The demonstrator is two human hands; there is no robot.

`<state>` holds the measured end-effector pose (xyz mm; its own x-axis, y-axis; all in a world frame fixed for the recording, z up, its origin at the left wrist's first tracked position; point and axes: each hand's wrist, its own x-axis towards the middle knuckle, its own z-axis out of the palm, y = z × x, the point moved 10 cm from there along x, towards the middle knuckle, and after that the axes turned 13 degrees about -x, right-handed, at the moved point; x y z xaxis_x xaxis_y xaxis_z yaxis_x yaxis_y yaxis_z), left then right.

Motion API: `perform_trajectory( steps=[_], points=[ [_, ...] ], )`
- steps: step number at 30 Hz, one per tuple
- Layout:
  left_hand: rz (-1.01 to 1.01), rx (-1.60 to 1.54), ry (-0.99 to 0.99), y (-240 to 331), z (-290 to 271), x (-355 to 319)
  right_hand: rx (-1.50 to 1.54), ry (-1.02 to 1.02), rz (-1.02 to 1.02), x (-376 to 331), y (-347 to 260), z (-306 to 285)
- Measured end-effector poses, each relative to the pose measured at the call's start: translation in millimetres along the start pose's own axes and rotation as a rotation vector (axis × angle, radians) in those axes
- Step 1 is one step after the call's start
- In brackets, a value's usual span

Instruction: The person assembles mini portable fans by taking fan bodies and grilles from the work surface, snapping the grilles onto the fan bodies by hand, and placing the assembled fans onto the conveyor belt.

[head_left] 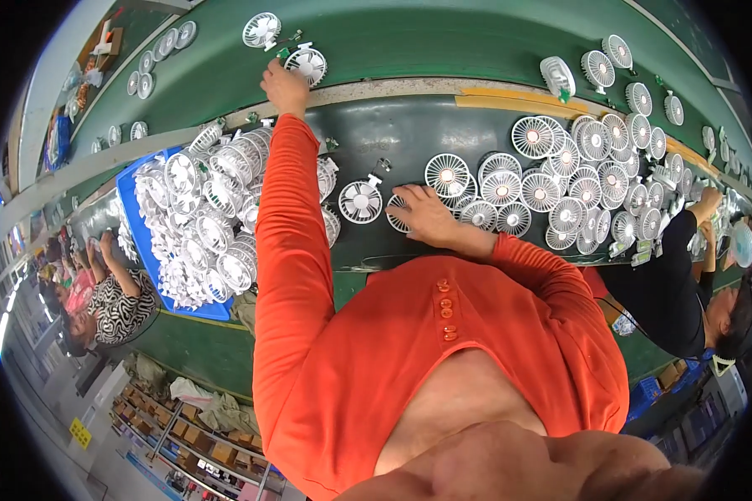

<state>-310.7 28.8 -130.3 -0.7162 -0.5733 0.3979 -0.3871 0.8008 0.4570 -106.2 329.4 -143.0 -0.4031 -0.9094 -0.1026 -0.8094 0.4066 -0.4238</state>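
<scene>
At the far side, my left hand (pixel 284 88) reaches onto the green belt, its fingers closed at the edge of a small white fan head (pixel 307 65) with its blades showing. A green circuit board (pixel 283 53) hangs by that fan head. Lower and nearer, my right hand (pixel 426 219) has its fingers bent over the rim of a round white slatted fan grille (pixel 398 215), partly hidden by the hand. Just left of it lies an open fan head (pixel 360 202) with blades up and a small wired part (pixel 382 166) above it. Another fan head (pixel 261 30) sits farther up the belt.
A blue tray (pixel 219 311) heaped with white fan parts (pixel 213 230) stands left. Many slatted fan heads (pixel 566 215) spread over the dark bench right. A ledge (pixel 393 89) separates bench from belt (pixel 443 42). Co-workers sit left (pixel 125 296) and right (pixel 664 292).
</scene>
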Motion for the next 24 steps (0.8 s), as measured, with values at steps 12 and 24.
perform_trajectory(
  steps=[12,24],
  points=[
    [-0.15,-0.725,-0.527,77,15,-89,0.422,0.682,0.481,21,132,-136],
    [-1.168,-1.714,-0.661,118,9,-240,0.285,0.536,0.16,30,75,-122]
  ],
)
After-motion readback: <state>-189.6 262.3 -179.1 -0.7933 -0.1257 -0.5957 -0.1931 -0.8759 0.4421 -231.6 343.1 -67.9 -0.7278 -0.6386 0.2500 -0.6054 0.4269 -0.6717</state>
